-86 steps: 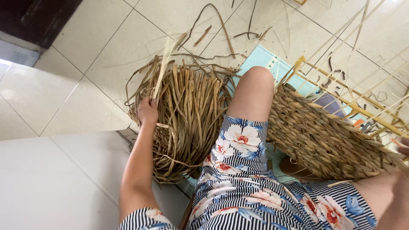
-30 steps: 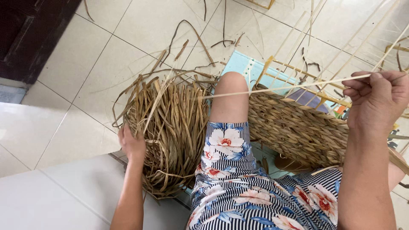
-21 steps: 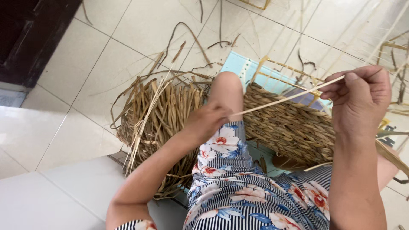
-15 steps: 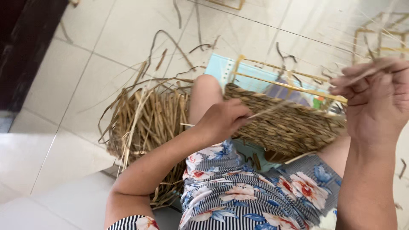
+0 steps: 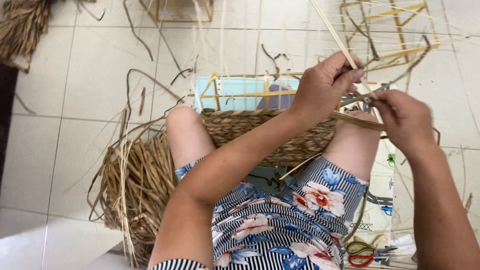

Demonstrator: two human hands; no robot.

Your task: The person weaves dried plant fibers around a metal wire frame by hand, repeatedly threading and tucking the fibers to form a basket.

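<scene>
A half-woven straw basket (image 5: 260, 132) lies between my knees, its bare frame sticking out beyond them. My left hand (image 5: 327, 85) reaches across over the basket's right rim and pinches a pale flat straw strand (image 5: 334, 35) that rises up and to the left. My right hand (image 5: 402, 120) is close beside it, fingers closed on the lower end of the same strand near the rim. The two hands nearly touch.
A loose bundle of dried straw (image 5: 135, 190) lies on the tiled floor at my left. Red-handled scissors (image 5: 367, 250) rest at the lower right. A yellow wire frame (image 5: 395, 30) stands at the far right, another bundle (image 5: 22, 27) at the top left.
My left hand has left the straw bundle and crossed over my knee to join my right hand on the strand. The view has shifted right, centring the basket.
</scene>
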